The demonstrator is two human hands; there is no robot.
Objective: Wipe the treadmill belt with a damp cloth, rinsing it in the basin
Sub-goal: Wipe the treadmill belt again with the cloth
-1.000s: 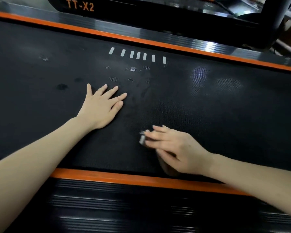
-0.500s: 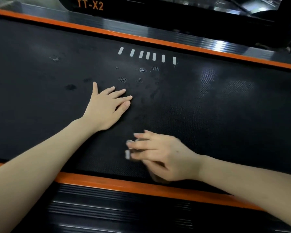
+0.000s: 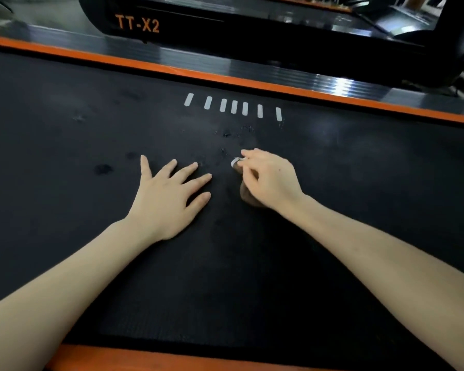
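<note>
Head view, belt: A person leans over the black treadmill belt (image 3: 359,183), which runs between orange side rails (image 3: 252,83).
Left hand: The left hand (image 3: 169,194) lies flat on the belt, fingers straight and spread, holding nothing.
Right hand: The right hand (image 3: 268,178), just beside the left, curls its fingers over a bunched cloth (image 3: 245,195) and presses it to the belt.
Cloth: It is dark brownish and mostly hidden under the palm. A small pale bit at the fingertips cannot be identified.
Spots: Dark marks (image 3: 103,169) sit left of the hands, and more specks lie below the row of white dashes (image 3: 233,106).
Basin: Not in view.
Doing it well: Overlapping strokes with firm, even pressure probably suit best, working towards the specks ahead. The braced left hand likely steadies the belt against sliding.
</note>
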